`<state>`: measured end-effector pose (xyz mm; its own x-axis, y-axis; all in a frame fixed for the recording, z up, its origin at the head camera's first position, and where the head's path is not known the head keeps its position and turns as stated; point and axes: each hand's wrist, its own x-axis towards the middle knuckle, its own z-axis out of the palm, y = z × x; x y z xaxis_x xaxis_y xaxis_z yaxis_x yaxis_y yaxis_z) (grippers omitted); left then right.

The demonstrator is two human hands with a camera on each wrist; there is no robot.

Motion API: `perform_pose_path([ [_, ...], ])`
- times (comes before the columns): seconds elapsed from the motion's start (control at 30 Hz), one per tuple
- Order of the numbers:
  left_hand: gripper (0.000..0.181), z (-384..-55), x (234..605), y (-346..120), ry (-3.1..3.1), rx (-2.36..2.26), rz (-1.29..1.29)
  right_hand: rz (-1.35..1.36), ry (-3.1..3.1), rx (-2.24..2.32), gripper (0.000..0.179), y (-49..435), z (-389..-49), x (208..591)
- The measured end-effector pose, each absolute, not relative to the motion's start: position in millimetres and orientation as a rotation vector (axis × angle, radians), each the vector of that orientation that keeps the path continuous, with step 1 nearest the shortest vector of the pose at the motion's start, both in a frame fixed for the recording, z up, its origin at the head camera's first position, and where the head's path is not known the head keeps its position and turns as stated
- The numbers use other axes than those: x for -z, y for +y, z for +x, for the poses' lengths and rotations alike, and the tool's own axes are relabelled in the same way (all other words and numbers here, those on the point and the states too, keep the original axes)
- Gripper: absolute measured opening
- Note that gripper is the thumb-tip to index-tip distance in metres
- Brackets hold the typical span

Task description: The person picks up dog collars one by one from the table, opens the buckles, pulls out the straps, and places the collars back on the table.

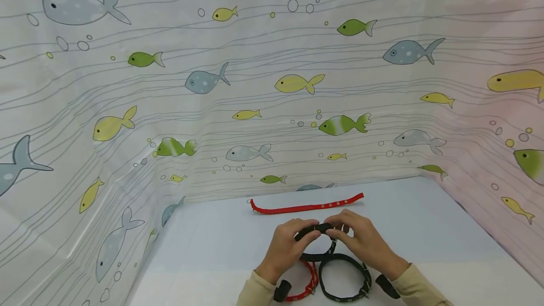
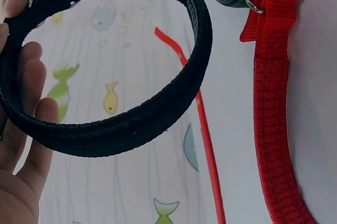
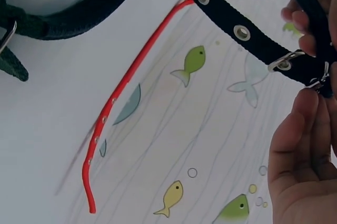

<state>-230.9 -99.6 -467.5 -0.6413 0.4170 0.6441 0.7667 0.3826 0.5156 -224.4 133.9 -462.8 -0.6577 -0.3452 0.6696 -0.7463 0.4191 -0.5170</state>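
Observation:
Both hands hold a buckled black collar in a loop above the table. My left hand grips its far side from the left. From the right, my right hand pinches the same band close beside. Metal eyelets and a silver buckle show on this collar in the right wrist view, with fingertips at the buckle end. Below the hands lie a looped red collar and a larger looped black collar. Fingers hide part of the held band.
An unbuckled red collar lies stretched out on the white table, beyond the hands. A fish-patterned sheet rises behind the table and along both sides. Black straps sit at the wrists.

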Motion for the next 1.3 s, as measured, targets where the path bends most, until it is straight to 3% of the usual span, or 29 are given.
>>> perform_pose_path([
  [0.23,0.025,-230.0,470.9,-101.7,-2.239,1.222,-0.945,0.826,-2.259,-1.258,0.028,133.4,-224.9,464.5],
  [0.47,0.023,-228.1,472.6,-102.8,-2.264,1.135,-0.920,0.845,-2.350,-1.084,0.028,136.0,-224.7,464.5],
  [0.9,0.010,-226.2,472.8,-79.1,-2.279,0.693,-0.812,0.783,-2.344,-0.930,0.027,124.0,-218.5,458.2],
  [1.3,0.015,-223.1,471.1,-78.2,-2.317,0.720,-0.734,0.756,-2.357,-1.042,0.019,120.2,-213.3,455.7],
])
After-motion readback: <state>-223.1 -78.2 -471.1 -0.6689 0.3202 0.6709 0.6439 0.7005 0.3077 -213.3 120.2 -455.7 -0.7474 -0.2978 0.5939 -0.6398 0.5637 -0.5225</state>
